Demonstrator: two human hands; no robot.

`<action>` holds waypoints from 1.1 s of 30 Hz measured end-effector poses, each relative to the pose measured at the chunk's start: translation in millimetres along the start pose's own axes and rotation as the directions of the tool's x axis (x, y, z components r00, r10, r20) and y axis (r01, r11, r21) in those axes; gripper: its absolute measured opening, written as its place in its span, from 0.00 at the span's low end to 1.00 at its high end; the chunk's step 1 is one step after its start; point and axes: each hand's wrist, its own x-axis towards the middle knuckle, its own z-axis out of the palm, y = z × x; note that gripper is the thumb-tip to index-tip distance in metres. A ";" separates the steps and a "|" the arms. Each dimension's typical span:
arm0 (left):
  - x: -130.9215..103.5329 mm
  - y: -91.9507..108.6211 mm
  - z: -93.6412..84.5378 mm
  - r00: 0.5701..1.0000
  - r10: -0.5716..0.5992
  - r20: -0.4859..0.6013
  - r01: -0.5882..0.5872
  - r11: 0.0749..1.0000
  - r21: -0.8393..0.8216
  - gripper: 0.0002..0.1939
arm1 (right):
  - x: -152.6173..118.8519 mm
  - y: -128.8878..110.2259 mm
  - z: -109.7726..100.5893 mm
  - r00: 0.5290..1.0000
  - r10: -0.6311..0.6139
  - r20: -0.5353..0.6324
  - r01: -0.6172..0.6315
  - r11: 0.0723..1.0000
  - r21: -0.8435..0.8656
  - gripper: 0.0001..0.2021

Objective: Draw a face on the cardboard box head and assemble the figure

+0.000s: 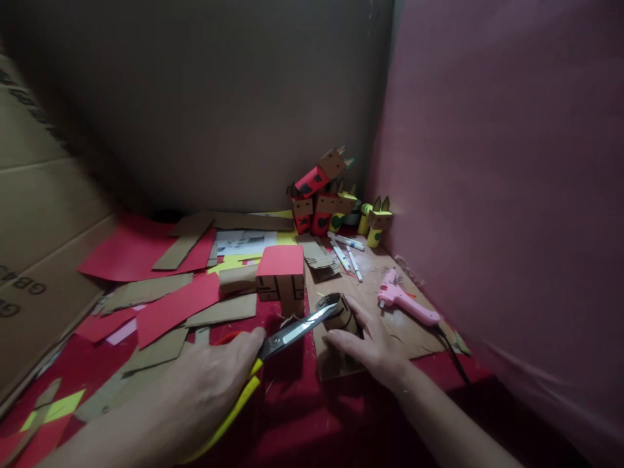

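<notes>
My left hand [221, 364] grips scissors [292, 333] with yellow and red handles. Their metal blades look nearly closed and point up to the right, the tips at the rim of a brown cardboard tube [347, 316]. Fingers of my right hand [373, 341] wrap around that tube, steadying it over a cardboard sheet [336, 364]; whether the blades bite into the rim I cannot tell. Just left of the tube stands a cardboard piece with a red square top [281, 261], black lines on its side and a narrower stem beneath.
A pink glue gun [407, 300] with a black cord lies at right, near several markers [347, 255]. Red and yellow eared cardboard figures [322, 205] stand at the back. Cardboard strips [221, 312] and red paper [178, 309] cover the left. A pink wall [502, 182] bounds the right.
</notes>
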 end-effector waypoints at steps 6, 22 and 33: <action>-3.7 -0.6 2.6 0.998 -0.007 0.055 0.007 1.000 -0.004 0.23 | -1.7 6.5 0.1 0.999 0.026 0.038 -0.027 0.999 0.041 0.10; -7.2 4.0 2.6 0.999 -0.021 0.049 0.019 0.999 0.028 0.23 | -2.5 1.3 5.8 0.998 -0.061 0.001 0.060 0.988 -0.144 0.08; -10.7 4.5 7.4 0.994 0.050 -0.095 -0.043 0.996 0.076 0.26 | 0.8 -1.5 0.6 0.993 0.114 0.033 -0.118 0.985 0.126 0.14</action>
